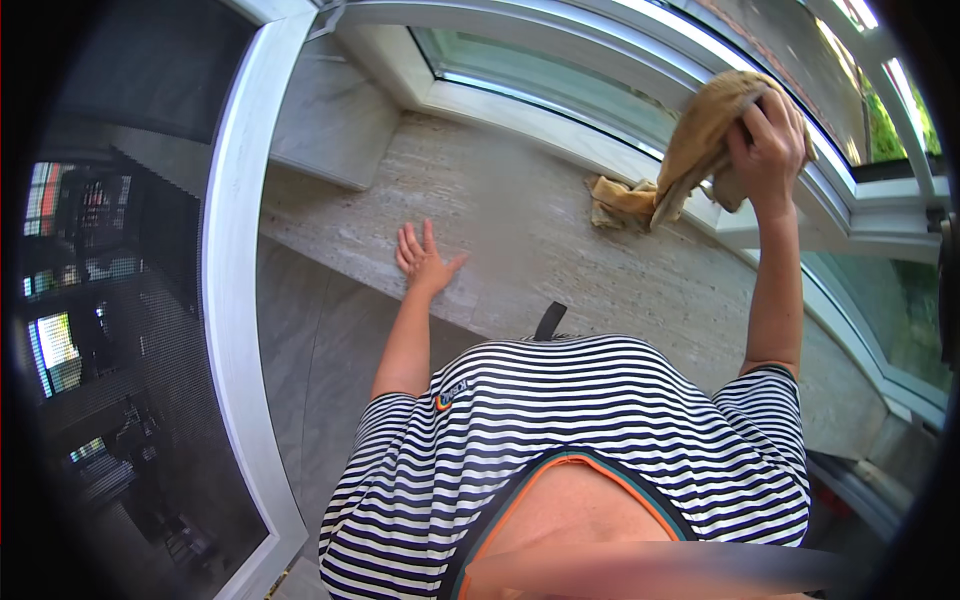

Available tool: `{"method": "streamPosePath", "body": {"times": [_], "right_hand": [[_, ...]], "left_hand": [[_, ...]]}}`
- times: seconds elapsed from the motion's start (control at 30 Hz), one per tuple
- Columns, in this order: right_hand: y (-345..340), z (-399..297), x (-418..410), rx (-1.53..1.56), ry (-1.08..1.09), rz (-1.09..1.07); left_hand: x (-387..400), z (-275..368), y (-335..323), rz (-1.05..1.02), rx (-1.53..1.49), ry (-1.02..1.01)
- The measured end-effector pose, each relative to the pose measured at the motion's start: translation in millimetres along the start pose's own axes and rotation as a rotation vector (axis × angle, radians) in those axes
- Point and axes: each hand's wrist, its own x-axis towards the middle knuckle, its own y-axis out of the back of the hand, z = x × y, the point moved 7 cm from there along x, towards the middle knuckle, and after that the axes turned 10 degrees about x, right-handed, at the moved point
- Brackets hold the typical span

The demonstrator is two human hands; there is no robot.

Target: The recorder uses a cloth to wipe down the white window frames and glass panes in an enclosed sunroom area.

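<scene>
My right hand point(772, 150) is closed on a brown cloth point(701, 127), which it holds against the white window frame point(825, 187) at the upper right. Folds of the cloth hang down from my fingers. A second crumpled tan cloth point(622, 202) lies on the stone windowsill point(525, 225), just left of the hanging folds; whether the two touch is hard to tell. My left hand point(426, 262) rests on the sill near its front edge, fingers spread, with nothing in it.
On the left stands a white-framed screen panel point(232, 262) with dark mesh. Window glass point(547, 82) runs behind the sill, and another pane point(877, 307) is at the right. White bars point(892, 90) cross the upper right. A marble wall piece point(330, 120) borders the sill's left end.
</scene>
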Motion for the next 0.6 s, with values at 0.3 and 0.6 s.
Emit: {"method": "streamPosePath", "body": {"times": [0.3,0.6], "right_hand": [[-61,-76,99,0.035,-0.049,0.048],[-146,-149,188,0.120,0.036,0.043]], "left_hand": [[-5,5,9,-0.021,-0.017,0.001],[-12,14,30,-0.012,-0.091,-0.049]]}}
